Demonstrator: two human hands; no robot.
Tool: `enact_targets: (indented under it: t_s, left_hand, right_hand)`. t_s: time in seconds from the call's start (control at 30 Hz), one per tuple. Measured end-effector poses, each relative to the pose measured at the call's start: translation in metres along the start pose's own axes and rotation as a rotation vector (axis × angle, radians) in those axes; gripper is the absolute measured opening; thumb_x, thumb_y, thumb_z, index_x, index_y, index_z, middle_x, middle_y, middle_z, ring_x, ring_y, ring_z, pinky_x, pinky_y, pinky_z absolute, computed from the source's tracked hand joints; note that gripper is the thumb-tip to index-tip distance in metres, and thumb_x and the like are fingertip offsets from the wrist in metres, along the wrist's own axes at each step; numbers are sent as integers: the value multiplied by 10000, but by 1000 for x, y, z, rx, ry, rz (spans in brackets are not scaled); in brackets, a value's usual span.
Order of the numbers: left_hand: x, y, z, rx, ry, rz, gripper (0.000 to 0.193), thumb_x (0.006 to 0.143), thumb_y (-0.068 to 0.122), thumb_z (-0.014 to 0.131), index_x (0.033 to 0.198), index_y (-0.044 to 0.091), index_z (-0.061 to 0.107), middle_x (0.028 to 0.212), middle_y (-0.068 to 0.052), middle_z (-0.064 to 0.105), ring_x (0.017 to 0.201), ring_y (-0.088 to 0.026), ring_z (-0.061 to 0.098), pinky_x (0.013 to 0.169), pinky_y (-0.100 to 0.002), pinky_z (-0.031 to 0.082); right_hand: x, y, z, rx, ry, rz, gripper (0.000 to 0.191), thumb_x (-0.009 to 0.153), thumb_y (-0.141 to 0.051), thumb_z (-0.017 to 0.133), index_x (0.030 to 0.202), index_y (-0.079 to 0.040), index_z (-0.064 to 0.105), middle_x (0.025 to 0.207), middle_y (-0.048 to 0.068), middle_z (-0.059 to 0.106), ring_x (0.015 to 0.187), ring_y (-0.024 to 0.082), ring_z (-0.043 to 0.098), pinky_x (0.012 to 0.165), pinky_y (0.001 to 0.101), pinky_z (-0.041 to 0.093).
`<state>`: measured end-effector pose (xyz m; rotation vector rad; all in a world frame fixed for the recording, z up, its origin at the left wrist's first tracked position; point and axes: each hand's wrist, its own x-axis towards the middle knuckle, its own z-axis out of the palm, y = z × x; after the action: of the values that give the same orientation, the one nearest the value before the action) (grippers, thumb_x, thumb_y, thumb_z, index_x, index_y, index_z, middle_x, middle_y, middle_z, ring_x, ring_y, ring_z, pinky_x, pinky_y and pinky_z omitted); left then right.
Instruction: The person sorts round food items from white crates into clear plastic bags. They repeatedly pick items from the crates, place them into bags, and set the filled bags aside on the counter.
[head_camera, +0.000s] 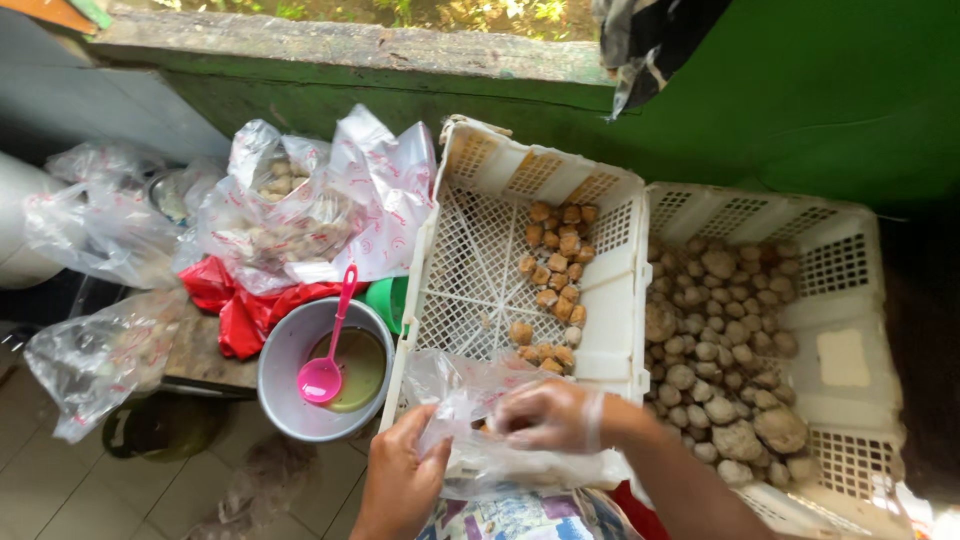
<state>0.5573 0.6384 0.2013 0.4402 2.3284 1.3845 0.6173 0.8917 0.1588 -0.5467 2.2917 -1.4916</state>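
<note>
Clear thin plastic bag (470, 420) is pinched open at its edge by the bare left hand (400, 480), while the film-covered right hand (548, 415), fingers curled closed, reaches inside, just below the white lattice plastic crate (480, 270).

A green wall (800, 90) stood beyond the hand, well apart from it, daylight falling bright across its paint. Along its top ran a weathered concrete ledge (350, 45), with greenery (420, 10) visible past it. A dark patterned cloth (650, 40) hung over that ledge. Below and left of the hand lay a pale tiled floor (60, 480), partly in shadow.
</note>
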Motion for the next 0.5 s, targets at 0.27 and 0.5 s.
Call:
enact_targets:
  t_s: [0.27, 0.5]
  left_hand:
    - [18, -22, -31, -41, -571, 171, 318, 739, -28, 676, 1056, -38, 705, 830, -122, 721, 729, -157, 678, 663, -303, 547]
    - [30, -21, -24, -317, -633, 184, 423, 862, -8, 702, 1272, -14, 602, 1010, -129, 717, 906, -176, 666, 789, -329, 558]
  right_hand:
    - [-4, 14, 9, 192, 334, 171, 204, 957, -260, 648, 1009, -107, 772, 973, 78, 761, 950, 229, 726, 890, 421, 612]
    - [53, 136, -23, -509, 472, 449, 407, 777, -249, 801, 1113, -63, 665, 1065, 217, 666, 1004, 397, 649, 844, 470, 530]
